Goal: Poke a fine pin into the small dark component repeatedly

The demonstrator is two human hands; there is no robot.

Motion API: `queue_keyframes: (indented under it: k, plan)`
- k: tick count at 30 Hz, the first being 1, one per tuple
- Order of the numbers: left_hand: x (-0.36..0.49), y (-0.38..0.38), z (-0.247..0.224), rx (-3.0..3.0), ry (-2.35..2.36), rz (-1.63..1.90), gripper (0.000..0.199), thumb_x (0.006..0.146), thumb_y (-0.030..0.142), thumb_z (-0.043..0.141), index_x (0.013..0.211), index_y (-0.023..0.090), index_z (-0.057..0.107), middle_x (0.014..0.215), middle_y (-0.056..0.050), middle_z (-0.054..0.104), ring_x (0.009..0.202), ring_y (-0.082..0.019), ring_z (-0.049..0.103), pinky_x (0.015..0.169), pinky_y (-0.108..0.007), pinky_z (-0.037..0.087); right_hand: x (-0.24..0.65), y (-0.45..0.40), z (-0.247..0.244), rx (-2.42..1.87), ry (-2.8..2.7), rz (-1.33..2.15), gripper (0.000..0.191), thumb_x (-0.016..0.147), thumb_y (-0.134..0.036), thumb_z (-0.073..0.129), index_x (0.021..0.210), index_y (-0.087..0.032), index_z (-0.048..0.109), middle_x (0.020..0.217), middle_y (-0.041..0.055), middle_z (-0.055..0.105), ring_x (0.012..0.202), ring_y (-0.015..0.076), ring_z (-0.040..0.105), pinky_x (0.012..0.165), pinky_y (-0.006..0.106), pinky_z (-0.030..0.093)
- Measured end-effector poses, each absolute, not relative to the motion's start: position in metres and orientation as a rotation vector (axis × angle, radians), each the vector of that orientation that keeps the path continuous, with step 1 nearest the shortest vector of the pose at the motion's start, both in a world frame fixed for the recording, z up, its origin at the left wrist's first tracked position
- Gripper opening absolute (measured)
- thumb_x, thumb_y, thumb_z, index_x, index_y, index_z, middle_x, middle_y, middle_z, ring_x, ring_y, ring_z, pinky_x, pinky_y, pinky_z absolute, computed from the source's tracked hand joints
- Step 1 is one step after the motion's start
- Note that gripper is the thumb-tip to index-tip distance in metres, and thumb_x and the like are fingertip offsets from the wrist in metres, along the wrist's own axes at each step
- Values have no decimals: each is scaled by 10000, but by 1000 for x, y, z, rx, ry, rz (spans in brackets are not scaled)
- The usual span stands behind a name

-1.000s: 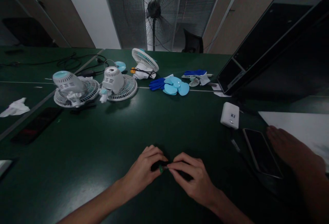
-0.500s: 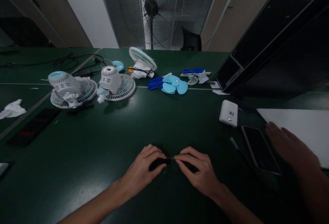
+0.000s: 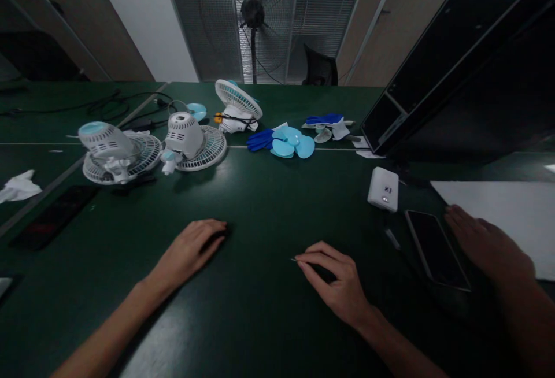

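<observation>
My right hand (image 3: 336,280) pinches a thin, light sliver (image 3: 293,259) between thumb and forefinger, its tip pointing left over the green table (image 3: 260,320). To the left, my left hand (image 3: 186,254) rests low on the table with its fingers curled toward the thumb. A dark patch shows at those fingertips, too dark to tell whether it is an object or shadow. A wide gap lies between the two hands.
Small white fans (image 3: 184,135) stand at the back left. Blue fan blades (image 3: 293,142) and blue gloves (image 3: 260,140) lie at the back middle. On the right are a white box (image 3: 384,189), a phone (image 3: 437,248), a large monitor (image 3: 459,77) and another person's hand (image 3: 489,245).
My left hand has moved away to the left and slightly back, apart from my right hand. The black item it held at the sliver no longer shows between the hands.
</observation>
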State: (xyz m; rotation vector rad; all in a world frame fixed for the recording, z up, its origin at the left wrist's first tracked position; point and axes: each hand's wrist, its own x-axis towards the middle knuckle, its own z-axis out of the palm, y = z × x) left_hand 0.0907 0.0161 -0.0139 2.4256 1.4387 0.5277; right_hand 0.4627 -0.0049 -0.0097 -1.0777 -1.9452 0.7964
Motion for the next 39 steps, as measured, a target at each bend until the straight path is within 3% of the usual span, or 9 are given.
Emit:
queue_keyframes:
  k: [3,7,17,25,32,39]
  plan:
    - [32,36,-16,2234,1797,587,397,1020,481,527,1290,211,635,1305,-117,692,1211,-281,650,1071,-450,515,464,-5,-9,-1087,-1939,806,176,988,-184,651,1084,-242,787,975,57,725,849,191,718,729,315,594]
    - [-3,38,-16,2144,1935,605,469,989,531,538,1311,202,629,1323,-118,681,1227,-293,639,1091,-437,494,464,-5,-7,-1096,-1950,837,186,991,-188,646,1104,-245,783,994,58,729,863,195,723,748,322,609]
    - [-16,39,-17,2053,2097,657,457,1014,509,429,1255,192,653,1261,-118,717,1155,-295,684,1038,-412,522,463,-5,-7,-1062,-1964,819,193,984,-171,642,1090,-241,788,972,54,738,833,188,729,720,310,615]
    - [-31,34,-5,2010,2222,650,506,990,606,475,1226,195,653,1276,-73,683,1106,-268,684,1010,-398,529,463,-5,-8,-1046,-1979,804,188,992,-188,637,1091,-240,787,951,56,738,829,193,729,720,319,615]
    - [-35,35,-3,1973,2308,569,594,977,702,383,1085,217,707,1178,-63,701,1068,-283,677,987,-420,530,463,-6,-7,-1056,-1972,816,178,990,-194,642,1084,-237,787,964,55,738,830,189,728,722,313,609]
    - [-30,36,-3,1896,2304,574,545,955,675,483,1112,203,705,1170,-55,721,1015,-261,670,889,-365,547,463,-7,-7,-1064,-1956,849,180,986,-174,647,1087,-235,783,966,51,730,827,183,716,713,313,592]
